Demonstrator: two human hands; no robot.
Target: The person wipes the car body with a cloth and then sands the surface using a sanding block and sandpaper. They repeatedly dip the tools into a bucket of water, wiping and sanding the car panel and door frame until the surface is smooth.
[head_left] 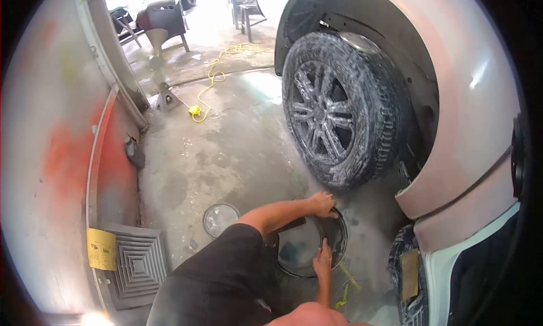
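Note:
A round, dark-rimmed container that looks like a bucket (341,241) is on the concrete floor below me, with a greyish surface inside. My left hand (323,204) reaches across from the left, its fingers curled over the far rim. My right hand (322,261) comes up from the bottom, its fingers near the inner curved edge. Whether it grips that edge or something thin and dark beside it, I cannot make out. My dark sleeve hides the container's left side. A smaller round lid or bucket (220,220) lies to the left.
A dusty wheel (325,114) and pinkish-grey vehicle fender (469,117) rise at the right. A yellow cord (212,88) trails across the floor. At left are a paint-marked panel (56,128), a square vent (138,264) and a yellow sheet (102,249). Chairs (163,23) stand behind.

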